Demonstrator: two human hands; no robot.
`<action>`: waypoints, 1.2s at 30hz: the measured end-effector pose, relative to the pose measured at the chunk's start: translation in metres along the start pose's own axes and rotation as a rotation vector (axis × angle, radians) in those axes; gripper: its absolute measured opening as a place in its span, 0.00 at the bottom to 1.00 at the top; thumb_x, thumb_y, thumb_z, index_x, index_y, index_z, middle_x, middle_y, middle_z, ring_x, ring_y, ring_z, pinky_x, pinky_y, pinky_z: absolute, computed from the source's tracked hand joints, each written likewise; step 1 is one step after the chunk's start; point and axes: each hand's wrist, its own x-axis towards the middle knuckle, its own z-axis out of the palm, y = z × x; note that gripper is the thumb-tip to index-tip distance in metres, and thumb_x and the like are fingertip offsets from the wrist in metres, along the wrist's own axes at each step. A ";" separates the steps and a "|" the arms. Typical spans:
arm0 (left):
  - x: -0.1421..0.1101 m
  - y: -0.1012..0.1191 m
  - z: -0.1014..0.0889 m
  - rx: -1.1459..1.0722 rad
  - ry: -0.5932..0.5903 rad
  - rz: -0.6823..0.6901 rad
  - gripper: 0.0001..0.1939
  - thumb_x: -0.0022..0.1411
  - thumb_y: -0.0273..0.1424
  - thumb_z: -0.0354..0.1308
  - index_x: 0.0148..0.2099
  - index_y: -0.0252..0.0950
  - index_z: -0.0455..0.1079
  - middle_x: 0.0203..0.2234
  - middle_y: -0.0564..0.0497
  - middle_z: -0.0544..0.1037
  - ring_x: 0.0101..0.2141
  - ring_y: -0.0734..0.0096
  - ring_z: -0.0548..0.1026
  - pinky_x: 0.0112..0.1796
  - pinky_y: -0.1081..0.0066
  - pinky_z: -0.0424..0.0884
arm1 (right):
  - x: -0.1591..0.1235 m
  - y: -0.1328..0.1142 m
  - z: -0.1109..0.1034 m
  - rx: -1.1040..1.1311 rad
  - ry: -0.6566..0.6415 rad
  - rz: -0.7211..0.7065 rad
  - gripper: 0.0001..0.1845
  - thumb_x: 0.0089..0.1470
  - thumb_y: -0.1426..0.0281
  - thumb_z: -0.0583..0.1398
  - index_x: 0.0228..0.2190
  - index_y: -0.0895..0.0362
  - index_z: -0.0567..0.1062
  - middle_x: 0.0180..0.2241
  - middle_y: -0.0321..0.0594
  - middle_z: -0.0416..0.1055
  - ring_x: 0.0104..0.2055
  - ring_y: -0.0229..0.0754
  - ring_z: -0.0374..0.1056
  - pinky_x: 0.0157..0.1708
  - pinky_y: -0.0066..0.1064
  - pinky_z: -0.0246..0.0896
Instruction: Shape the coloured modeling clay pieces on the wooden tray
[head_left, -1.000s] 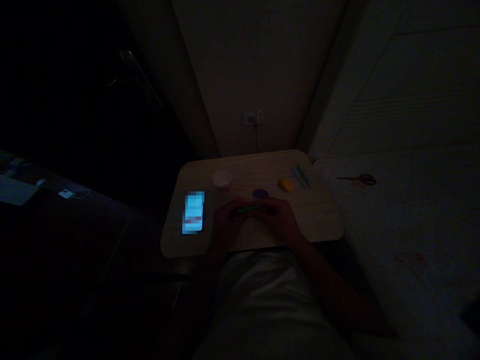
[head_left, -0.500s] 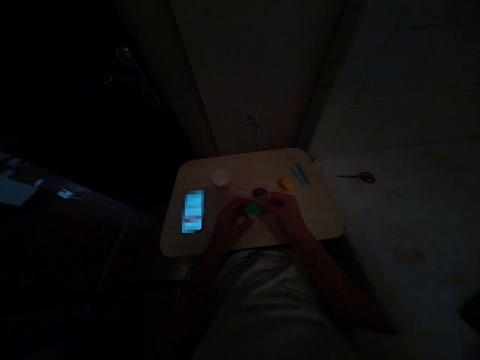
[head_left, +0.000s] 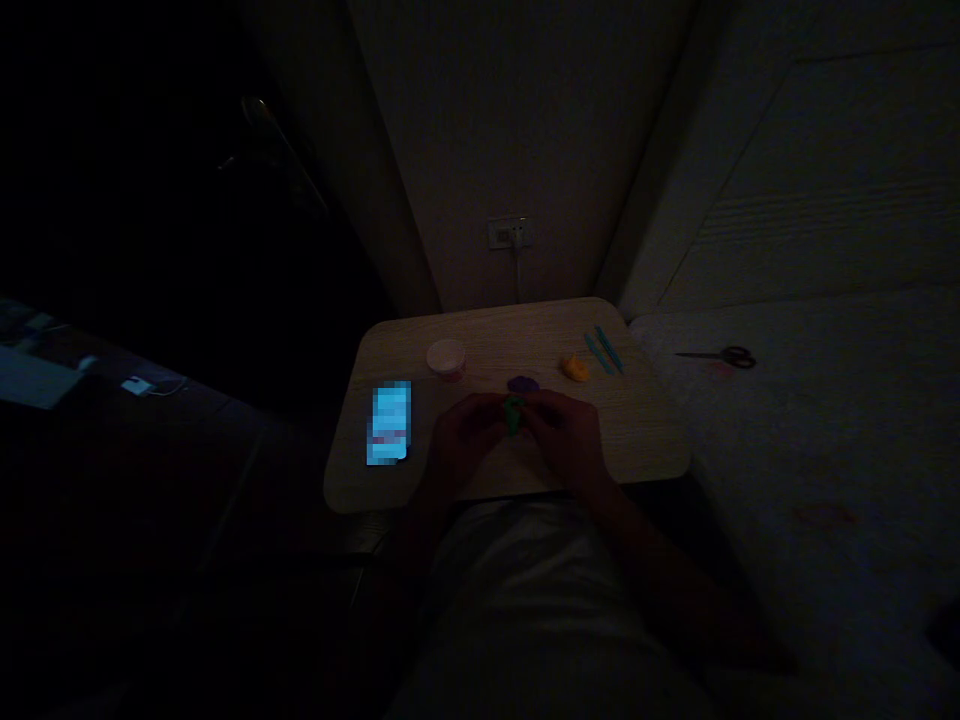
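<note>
Grasping the green lump [head_left: 513,416] from both sides, pinched by the left hand [head_left: 463,437] and the right hand [head_left: 566,432], between the 2 of them, over the near half of the table [head_left: 645,445] and just short of the purple lump [head_left: 523,384]. Perhaps soft clay, though hard to tell in such dim light. Press in small, even squeezes with thumbs and fingertips, turning the green lump a little after each, so as not to flatten only 1 side. Support with the left while pressing with the right; avoid tugging both ends apart, for fear of thinning or tearing the middle. Stay low above the table, to catch any dropped bit. Mind the purple lump and, farther right, the orange lump [head_left: 575,368], so as not to mix colours by touch. Leave the 2 blue sticks [head_left: 610,350] lying, and steer clear of the phone [head_left: 389,422] and the bowl [head_left: 446,360].
</note>
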 end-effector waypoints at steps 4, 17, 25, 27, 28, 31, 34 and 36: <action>-0.001 0.005 0.000 0.052 -0.019 0.007 0.20 0.50 0.40 0.73 0.44 0.36 0.80 0.40 0.45 0.83 0.42 0.59 0.81 0.46 0.62 0.79 | -0.002 -0.003 0.000 -0.090 0.009 -0.082 0.09 0.56 0.67 0.64 0.36 0.54 0.85 0.33 0.42 0.83 0.32 0.45 0.77 0.33 0.33 0.71; 0.002 0.008 -0.004 0.245 0.090 0.106 0.09 0.53 0.35 0.70 0.37 0.37 0.80 0.36 0.48 0.81 0.38 0.63 0.79 0.42 0.65 0.76 | -0.005 0.004 0.000 0.095 -0.121 -0.017 0.11 0.57 0.64 0.64 0.41 0.53 0.84 0.39 0.42 0.83 0.38 0.47 0.80 0.39 0.36 0.75; 0.006 0.007 -0.005 0.289 0.136 0.133 0.06 0.52 0.35 0.69 0.29 0.38 0.78 0.29 0.51 0.79 0.33 0.67 0.76 0.38 0.68 0.73 | -0.007 0.001 0.007 0.159 -0.137 0.010 0.15 0.48 0.61 0.71 0.39 0.53 0.83 0.36 0.42 0.83 0.36 0.47 0.79 0.38 0.36 0.76; 0.008 0.001 -0.001 0.250 0.192 0.099 0.07 0.51 0.35 0.69 0.29 0.37 0.77 0.28 0.52 0.79 0.32 0.68 0.75 0.36 0.70 0.72 | -0.004 0.004 0.008 0.144 -0.135 -0.025 0.19 0.46 0.61 0.72 0.40 0.54 0.82 0.37 0.43 0.82 0.36 0.46 0.78 0.38 0.36 0.76; 0.009 -0.003 0.001 0.226 0.216 0.077 0.08 0.51 0.35 0.69 0.29 0.37 0.77 0.28 0.52 0.78 0.32 0.68 0.75 0.35 0.70 0.72 | -0.003 0.006 0.009 0.118 -0.127 -0.050 0.20 0.45 0.60 0.73 0.41 0.54 0.81 0.38 0.43 0.81 0.37 0.45 0.78 0.38 0.35 0.75; 0.012 -0.015 0.006 0.171 0.208 0.009 0.12 0.51 0.39 0.69 0.28 0.36 0.76 0.25 0.52 0.77 0.29 0.68 0.74 0.34 0.69 0.71 | 0.002 0.017 0.010 0.029 -0.083 -0.083 0.21 0.43 0.59 0.73 0.39 0.55 0.81 0.36 0.43 0.80 0.35 0.44 0.75 0.37 0.35 0.73; 0.013 -0.020 0.006 0.167 0.149 0.017 0.14 0.52 0.43 0.68 0.29 0.36 0.77 0.26 0.51 0.78 0.32 0.65 0.76 0.38 0.66 0.73 | 0.005 0.029 0.008 0.045 -0.078 -0.014 0.20 0.43 0.59 0.72 0.37 0.56 0.80 0.31 0.40 0.78 0.31 0.43 0.73 0.33 0.33 0.71; 0.013 -0.018 0.005 0.157 0.096 0.039 0.15 0.54 0.45 0.67 0.32 0.37 0.79 0.31 0.49 0.80 0.37 0.61 0.77 0.43 0.64 0.73 | 0.007 0.035 0.006 0.083 -0.075 0.008 0.17 0.45 0.61 0.71 0.37 0.55 0.81 0.33 0.41 0.79 0.33 0.43 0.74 0.35 0.34 0.72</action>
